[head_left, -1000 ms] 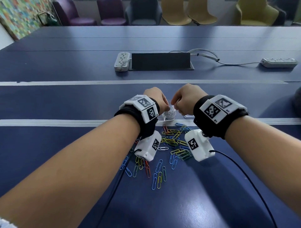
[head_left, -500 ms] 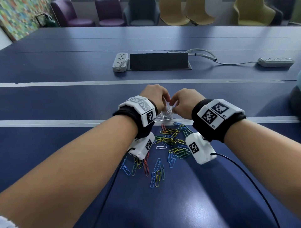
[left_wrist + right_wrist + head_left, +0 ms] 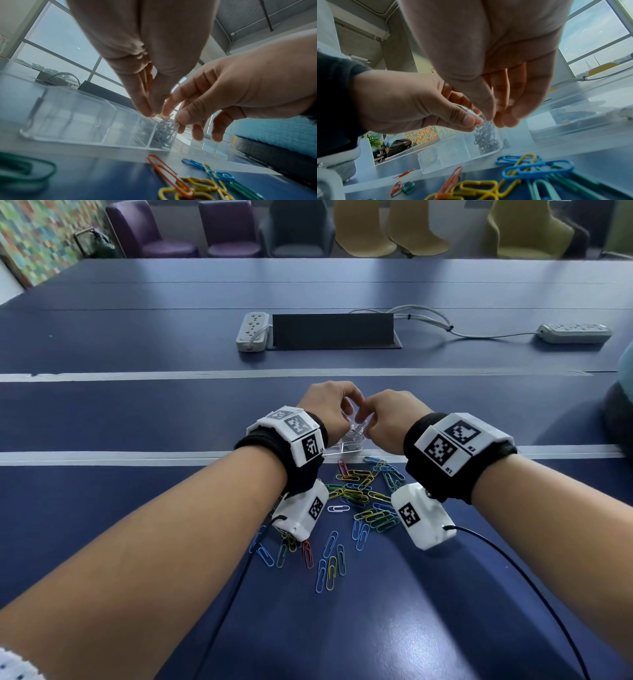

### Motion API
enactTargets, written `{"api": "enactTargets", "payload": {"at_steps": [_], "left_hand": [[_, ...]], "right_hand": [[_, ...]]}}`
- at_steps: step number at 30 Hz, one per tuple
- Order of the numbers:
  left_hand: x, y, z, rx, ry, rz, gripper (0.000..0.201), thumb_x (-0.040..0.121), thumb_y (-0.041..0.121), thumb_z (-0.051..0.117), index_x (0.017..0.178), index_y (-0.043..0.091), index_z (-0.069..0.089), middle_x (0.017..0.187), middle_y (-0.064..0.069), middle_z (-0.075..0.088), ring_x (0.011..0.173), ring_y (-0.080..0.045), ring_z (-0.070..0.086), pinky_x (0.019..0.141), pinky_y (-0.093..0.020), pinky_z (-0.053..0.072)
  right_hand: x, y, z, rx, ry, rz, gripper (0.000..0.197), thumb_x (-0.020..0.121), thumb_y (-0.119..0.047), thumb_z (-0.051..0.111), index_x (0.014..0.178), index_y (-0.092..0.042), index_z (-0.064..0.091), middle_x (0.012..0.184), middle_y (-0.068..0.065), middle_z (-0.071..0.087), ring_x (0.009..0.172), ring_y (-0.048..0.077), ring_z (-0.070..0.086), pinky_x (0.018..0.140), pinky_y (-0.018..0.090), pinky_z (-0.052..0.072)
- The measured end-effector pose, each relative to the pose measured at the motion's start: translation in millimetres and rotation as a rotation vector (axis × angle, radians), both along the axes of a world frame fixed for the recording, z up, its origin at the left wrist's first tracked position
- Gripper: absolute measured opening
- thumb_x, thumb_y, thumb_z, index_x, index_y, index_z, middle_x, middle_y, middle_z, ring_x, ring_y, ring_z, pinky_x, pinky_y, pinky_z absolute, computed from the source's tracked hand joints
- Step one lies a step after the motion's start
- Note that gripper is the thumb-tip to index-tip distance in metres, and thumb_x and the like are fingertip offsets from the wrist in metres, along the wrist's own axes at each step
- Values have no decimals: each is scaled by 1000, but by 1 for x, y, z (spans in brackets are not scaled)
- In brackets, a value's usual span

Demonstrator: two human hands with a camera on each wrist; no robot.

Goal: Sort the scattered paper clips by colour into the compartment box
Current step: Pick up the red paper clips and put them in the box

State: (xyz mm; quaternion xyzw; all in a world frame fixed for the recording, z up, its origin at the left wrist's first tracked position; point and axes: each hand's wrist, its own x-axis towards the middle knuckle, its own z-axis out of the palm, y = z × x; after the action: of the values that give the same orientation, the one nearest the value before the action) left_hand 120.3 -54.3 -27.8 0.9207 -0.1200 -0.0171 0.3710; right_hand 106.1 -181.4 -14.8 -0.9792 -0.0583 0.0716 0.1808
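Note:
A clear compartment box (image 3: 342,448) lies on the blue table, just beyond the scattered coloured paper clips (image 3: 359,498). Its right end compartment holds a tangle of silver paper clips (image 3: 164,135); the compartments that show beside it look empty. My left hand (image 3: 346,409) and right hand (image 3: 368,412) meet fingertip to fingertip above that compartment. Both pinch the top of the silver tangle (image 3: 486,132), which hangs down into the box. A red clip (image 3: 164,170) and linked blue clips (image 3: 537,169) lie near the box's front wall.
Another clear plastic piece (image 3: 573,121) lies right of the box. Farther back are two power strips (image 3: 251,332) (image 3: 573,333) and a black cable hatch (image 3: 334,332). White tape stripes (image 3: 137,455) cross the table. Black wrist cables (image 3: 513,570) trail toward me.
Both hands have drawn together over the box's right end, so their fingertips now meet on the silver tangle.

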Motion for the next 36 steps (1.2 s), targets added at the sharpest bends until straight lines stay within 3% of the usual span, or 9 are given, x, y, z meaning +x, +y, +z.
{"api": "enactTargets", "payload": {"at_steps": [3,7,11,17,21,24,29,34,36], "left_hand": [[1,2,-1,-8,4,21,39,75,-9,53,98,19,68,82,2,57,79,-17,60,76,-29,54],[1,5,0,-59,13,48,40,76,-9,48,96,20,67,74,9,52,84,-21,62,80,-34,56],[0,8,1,-74,60,33,35,78,-6,57,94,24,64,82,5,55,81,-20,61,80,-36,57],[-3,7,2,-135,137,20,30,78,-3,62,93,24,57,78,6,51,79,-23,59,83,-45,56],[-3,11,4,-167,142,62,36,77,-10,51,93,22,56,80,5,51,96,-30,64,85,-46,56],[-5,14,5,-174,126,73,36,80,-8,45,92,24,56,79,4,51,94,-31,65,81,-47,57],[-10,21,7,-137,67,67,28,86,-1,45,93,24,56,77,5,53,77,-22,60,77,-37,56],[-16,30,8,-8,13,57,23,85,6,52,100,21,61,73,8,54,64,-9,53,60,-19,44],[-19,34,9,90,2,55,19,85,12,55,100,20,63,74,8,55,70,-12,53,65,-20,41]], "right_hand": [[0,0,-1,4,-10,3,29,83,-10,52,104,-23,69,108,4,70,103,23,63,93,32,50],[3,0,-1,4,-73,-8,24,86,-12,54,99,-22,72,109,4,70,103,24,62,92,32,50],[6,3,-1,32,-90,10,22,87,-13,55,95,-20,75,104,6,72,99,25,64,92,34,51],[3,7,-3,29,-77,49,25,87,-12,54,97,-21,75,106,4,71,101,23,63,88,26,47],[2,5,-3,29,-83,57,28,88,-10,51,100,-21,75,111,2,69,105,22,60,90,25,44],[2,5,-3,29,-86,75,31,89,-9,49,103,-20,74,113,3,69,107,22,61,95,27,45],[1,6,-3,7,-126,125,33,88,-8,47,106,-20,73,113,2,70,106,21,62,97,28,46],[-9,5,2,-32,-189,210,28,87,-18,51,102,-26,73,105,0,71,97,22,63,87,29,49],[-22,8,7,-97,-135,317,23,84,-23,56,96,-30,74,97,-3,71,93,21,64,83,27,51]]}}
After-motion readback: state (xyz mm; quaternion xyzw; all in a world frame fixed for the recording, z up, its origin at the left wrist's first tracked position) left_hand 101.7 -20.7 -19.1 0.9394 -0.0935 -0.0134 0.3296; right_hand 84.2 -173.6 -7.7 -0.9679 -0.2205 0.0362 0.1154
